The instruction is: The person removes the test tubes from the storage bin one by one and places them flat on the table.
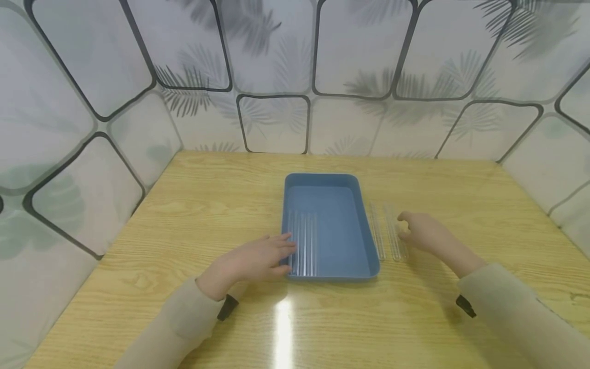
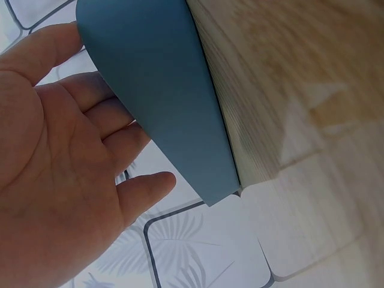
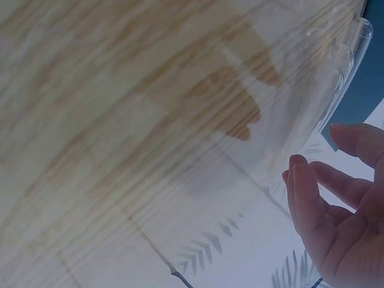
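Wood table (image 1: pixel 221 179), blue tray (image 1: pixel 341 225) on it. Left hand (image 1: pixel 262 259) at tray's left wall, fingers straight and spread, gripping nothing; contact unclear. Right hand (image 1: pixel 426 233) right of tray, fingers bent, thumb gap narrow, nothing visible in it. Clear tubes (image 1: pixel 304 251) lie side by side in tray, left side; loose tubes (image 1: pixel 393 236), at least two, just right of it. Risks: off-centre pinch or sideways nudge could roll loose ones; left-hand bump could shift the row.
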Action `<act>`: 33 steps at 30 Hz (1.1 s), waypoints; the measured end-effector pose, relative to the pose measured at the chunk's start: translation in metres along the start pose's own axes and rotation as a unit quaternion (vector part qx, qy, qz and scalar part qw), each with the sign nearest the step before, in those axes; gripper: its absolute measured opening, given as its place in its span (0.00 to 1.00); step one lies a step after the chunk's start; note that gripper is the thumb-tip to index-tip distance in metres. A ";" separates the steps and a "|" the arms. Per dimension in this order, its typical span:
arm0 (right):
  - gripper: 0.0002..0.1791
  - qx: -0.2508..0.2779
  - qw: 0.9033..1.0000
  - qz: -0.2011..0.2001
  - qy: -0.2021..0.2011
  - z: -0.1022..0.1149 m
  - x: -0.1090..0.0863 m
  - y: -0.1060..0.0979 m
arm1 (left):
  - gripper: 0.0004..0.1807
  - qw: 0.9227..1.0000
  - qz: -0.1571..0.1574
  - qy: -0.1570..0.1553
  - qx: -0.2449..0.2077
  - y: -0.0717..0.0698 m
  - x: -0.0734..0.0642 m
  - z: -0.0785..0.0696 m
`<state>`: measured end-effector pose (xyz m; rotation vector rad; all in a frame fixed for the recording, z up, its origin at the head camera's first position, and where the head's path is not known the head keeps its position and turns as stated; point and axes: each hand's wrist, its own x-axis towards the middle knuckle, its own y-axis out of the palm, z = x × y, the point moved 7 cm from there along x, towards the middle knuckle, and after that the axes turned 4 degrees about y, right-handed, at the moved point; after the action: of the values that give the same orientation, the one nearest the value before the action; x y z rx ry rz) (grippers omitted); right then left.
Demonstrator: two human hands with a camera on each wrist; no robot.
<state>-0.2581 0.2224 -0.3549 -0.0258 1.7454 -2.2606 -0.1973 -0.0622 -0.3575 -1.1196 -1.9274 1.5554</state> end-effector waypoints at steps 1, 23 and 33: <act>0.23 0.001 1.000 0.001 -0.001 0.000 0.000 0.000 | 0.28 1.000 0.000 0.000 0.001 0.000 0.000 0.000; 0.17 -0.020 0.999 -0.008 -0.023 -0.001 0.003 0.006 | 0.27 1.000 -0.001 0.007 0.001 0.000 0.000 0.000; 0.20 -0.015 1.000 -0.005 -0.006 -0.003 0.003 0.004 | 0.27 1.000 0.001 0.004 -0.003 -0.001 0.000 0.000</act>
<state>-0.2604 0.2236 -0.3603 -0.0549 1.7760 -2.2372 -0.1973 -0.0619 -0.3566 -1.1284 -1.9290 1.5449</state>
